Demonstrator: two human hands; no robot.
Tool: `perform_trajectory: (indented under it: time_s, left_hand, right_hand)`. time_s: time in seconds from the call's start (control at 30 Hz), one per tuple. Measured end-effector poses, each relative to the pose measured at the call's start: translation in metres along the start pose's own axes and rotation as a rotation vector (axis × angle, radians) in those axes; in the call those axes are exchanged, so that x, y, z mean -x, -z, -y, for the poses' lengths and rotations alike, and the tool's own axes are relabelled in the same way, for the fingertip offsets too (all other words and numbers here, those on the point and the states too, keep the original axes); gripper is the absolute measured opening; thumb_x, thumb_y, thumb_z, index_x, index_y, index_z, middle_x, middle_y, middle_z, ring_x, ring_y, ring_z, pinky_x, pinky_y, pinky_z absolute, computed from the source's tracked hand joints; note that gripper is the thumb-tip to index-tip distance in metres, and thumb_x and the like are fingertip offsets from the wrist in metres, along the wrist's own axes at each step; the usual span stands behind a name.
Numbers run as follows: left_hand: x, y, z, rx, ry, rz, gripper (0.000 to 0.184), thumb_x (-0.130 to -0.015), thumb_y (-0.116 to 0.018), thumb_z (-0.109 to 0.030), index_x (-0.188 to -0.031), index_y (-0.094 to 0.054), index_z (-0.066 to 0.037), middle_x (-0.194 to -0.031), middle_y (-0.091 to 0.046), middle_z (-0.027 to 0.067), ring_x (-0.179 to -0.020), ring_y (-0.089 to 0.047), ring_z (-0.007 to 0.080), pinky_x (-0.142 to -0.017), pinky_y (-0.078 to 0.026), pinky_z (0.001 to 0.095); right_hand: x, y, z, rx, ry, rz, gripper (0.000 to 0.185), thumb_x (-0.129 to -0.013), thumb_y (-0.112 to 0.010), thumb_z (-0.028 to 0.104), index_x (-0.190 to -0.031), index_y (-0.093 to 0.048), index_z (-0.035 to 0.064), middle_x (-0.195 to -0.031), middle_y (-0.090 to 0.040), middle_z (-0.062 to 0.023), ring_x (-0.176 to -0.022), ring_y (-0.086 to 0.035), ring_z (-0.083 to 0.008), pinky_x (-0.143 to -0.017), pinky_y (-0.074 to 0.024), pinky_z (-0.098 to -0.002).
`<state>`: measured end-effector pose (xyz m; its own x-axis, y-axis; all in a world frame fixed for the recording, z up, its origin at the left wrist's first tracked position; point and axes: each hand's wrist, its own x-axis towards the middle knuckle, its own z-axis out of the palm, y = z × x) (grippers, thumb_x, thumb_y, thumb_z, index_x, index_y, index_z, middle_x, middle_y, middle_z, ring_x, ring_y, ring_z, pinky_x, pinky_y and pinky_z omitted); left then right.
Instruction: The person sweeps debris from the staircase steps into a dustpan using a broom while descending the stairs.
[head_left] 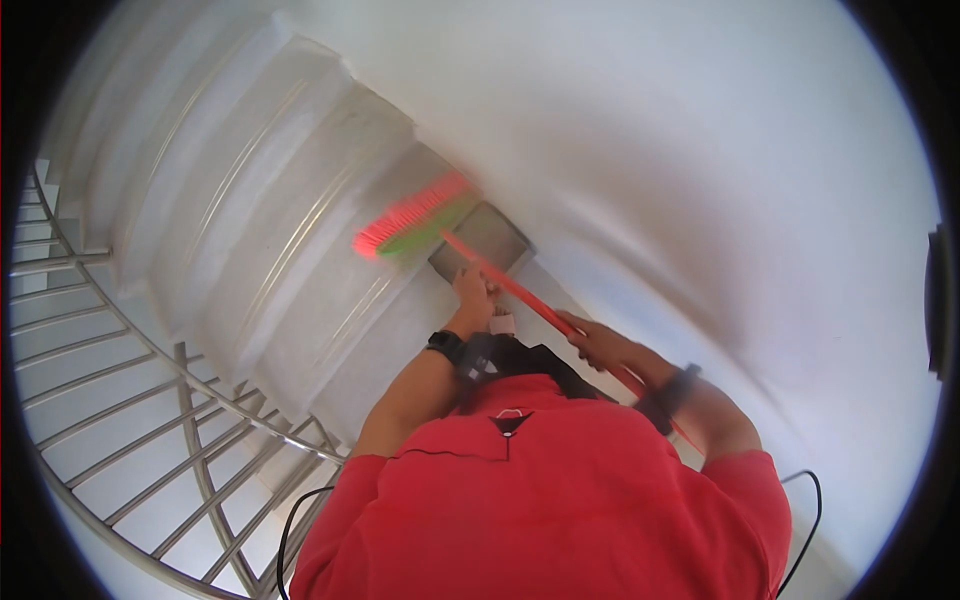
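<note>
A broom with pink bristles and a green head (415,222) is held by its red handle, slanting from upper left to lower right. My right hand (597,342) is wrapped round the handle near its middle. Just beyond my left hand (474,290) is a grey dustpan (500,238), beside the broom head and near the wall. The left fingers are closed near the dustpan's rear edge, where its handle is hidden; they seem to grip it. The bristles are raised over a stair tread and blurred.
Pale curved stairs (290,220) with metallic strips fan out on the left. A metal railing (150,345) curves along the lower left. A white wall (720,180) rises on the right. Thin black cables hang beside my body.
</note>
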<state>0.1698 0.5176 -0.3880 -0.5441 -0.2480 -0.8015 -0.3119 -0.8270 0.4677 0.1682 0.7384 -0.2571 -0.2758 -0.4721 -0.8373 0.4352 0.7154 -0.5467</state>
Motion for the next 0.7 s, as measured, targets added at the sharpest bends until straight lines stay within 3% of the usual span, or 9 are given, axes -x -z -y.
perform_trajectory:
  time_s: [0.13,0.33,0.37,0.47,0.57,0.7]
  left_hand:
    - [0.003,0.0,-0.004,-0.003,-0.015,-0.032,0.016,-0.081,-0.051,-0.024,-0.076,-0.041,-0.012,-0.055,-0.037,-0.0009,-0.043,-0.038,0.0113,-0.043,-0.042,0.0315]
    - [-0.002,0.004,0.005,-0.022,-0.019,-0.01,0.019,-0.082,-0.05,-0.027,-0.075,-0.041,-0.013,-0.055,-0.036,-0.0012,-0.043,-0.037,0.0107,-0.044,-0.041,0.031]
    - [-0.004,0.005,0.005,-0.018,-0.018,0.0,0.019,-0.082,-0.05,-0.028,-0.074,-0.041,-0.013,-0.055,-0.036,-0.0013,-0.043,-0.037,0.0105,-0.045,-0.041,0.0308]
    - [-0.003,0.012,0.01,-0.011,-0.023,0.028,0.021,-0.082,-0.05,-0.03,-0.074,-0.041,-0.013,-0.055,-0.036,-0.0013,-0.043,-0.036,0.0102,-0.045,-0.041,0.0304]
    - [0.01,0.012,0.005,-0.019,-0.043,-0.007,0.024,-0.083,-0.049,-0.031,-0.071,-0.039,-0.012,-0.055,-0.036,-0.001,-0.043,-0.036,0.0108,-0.047,-0.042,0.0322]
    - [0.023,0.008,-0.001,-0.062,-0.041,-0.119,0.029,-0.084,-0.046,-0.033,-0.066,-0.037,-0.011,-0.053,-0.035,-0.0007,-0.043,-0.035,0.0118,-0.051,-0.044,0.0358]
  right_hand:
    - [-0.037,0.011,-0.009,-0.099,-0.014,0.037,0.049,-0.088,-0.036,0.023,-0.133,-0.017,0.0297,-0.063,-0.042,-0.0046,-0.046,-0.039,-0.0099,-0.042,-0.0406,-0.0235]
    - [0.018,0.002,-0.031,0.074,-0.16,0.017,0.049,-0.089,-0.035,0.023,-0.134,-0.016,0.0305,-0.066,-0.043,-0.0051,-0.049,-0.041,-0.0118,-0.044,-0.0409,-0.0254]
    - [0.025,-0.002,-0.029,0.153,-0.107,-0.023,0.052,-0.086,-0.035,0.02,-0.134,-0.017,0.0253,-0.059,-0.041,-0.004,-0.045,-0.041,-0.0119,-0.042,-0.0406,-0.0257]
    - [0.026,-0.004,-0.021,0.203,-0.006,-0.046,0.05,-0.086,-0.035,0.02,-0.133,-0.02,0.0233,-0.058,-0.042,-0.0045,-0.045,-0.043,-0.0126,-0.042,-0.0414,-0.0268]
    - [-0.012,-0.004,-0.002,0.233,0.113,-0.037,0.048,-0.086,-0.036,0.021,-0.132,-0.023,0.0234,-0.058,-0.043,-0.0053,-0.046,-0.045,-0.0139,-0.041,-0.042,-0.028]
    - [-0.068,-0.002,0.008,0.254,0.081,0.021,0.05,-0.088,-0.035,0.02,-0.134,-0.016,0.0265,-0.064,-0.042,-0.0054,-0.048,-0.043,-0.0132,-0.043,-0.0411,-0.0264]
